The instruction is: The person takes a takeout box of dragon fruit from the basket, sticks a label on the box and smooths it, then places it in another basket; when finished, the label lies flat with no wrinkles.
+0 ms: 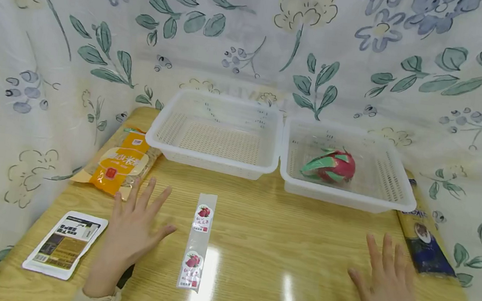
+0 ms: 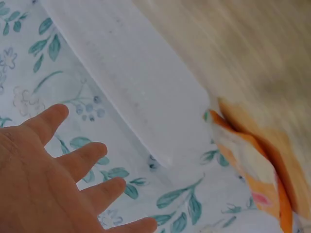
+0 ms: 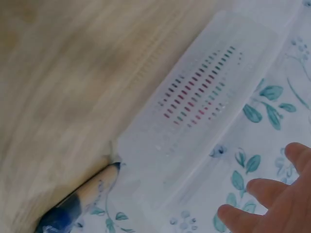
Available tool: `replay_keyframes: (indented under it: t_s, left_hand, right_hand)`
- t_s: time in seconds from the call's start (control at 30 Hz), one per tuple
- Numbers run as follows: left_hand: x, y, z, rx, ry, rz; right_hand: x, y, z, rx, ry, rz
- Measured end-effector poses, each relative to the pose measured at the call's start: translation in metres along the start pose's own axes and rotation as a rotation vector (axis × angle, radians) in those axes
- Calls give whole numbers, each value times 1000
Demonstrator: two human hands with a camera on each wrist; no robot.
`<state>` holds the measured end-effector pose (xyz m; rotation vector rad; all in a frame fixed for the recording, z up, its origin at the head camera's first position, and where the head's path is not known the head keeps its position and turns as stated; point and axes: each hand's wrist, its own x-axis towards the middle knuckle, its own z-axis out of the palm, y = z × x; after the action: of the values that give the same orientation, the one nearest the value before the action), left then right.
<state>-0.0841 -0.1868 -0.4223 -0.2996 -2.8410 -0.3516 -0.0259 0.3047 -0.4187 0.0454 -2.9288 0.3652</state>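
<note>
My left hand has its fingers spread and holds nothing, between an orange-labelled food bag and a clear strip of dragon fruit stickers. My right hand also has its fingers apart and holds nothing; nearest to it is a blue and tan packet. Farther back, a red and green dragon fruit, apparently in clear wrap, sits inside the right white basket. Both wrist views show the hands with fingers extended, the left hand and the right hand.
Beside the right basket stands a similar white basket with nothing in it. A white pouch with a dark and brown label lies at the table's left. Floral cloth hangs behind and around the wooden table.
</note>
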Motion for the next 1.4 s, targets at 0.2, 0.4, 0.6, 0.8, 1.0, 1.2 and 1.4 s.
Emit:
replay_keyframes:
  t_s: [0.2,0.4,0.6,0.8,1.0,1.2,1.4]
  left_hand:
    - [16,18,4,-5,-56,30]
    - [30,40,13,-56,-104,103]
    - [46,72,29,-272,-146,239]
    - [66,103,42,-510,-178,323]
    - [87,127,49,-776,-266,312]
    - [108,152,59,-1035,-339,271]
    - [119,175,71,-1091,-376,244]
  right_hand:
    - [22,-8,-1,39,43,-40]
    - [45,-9,-5,72,98,-87]
    - [73,-7,-8,114,89,-97]
    - [99,-9,-8,132,58,-80]
    - [122,-7,-8,146,40,-68]
    - [156,2,-12,260,-15,-24]
    - [187,14,-10,306,-63,49]
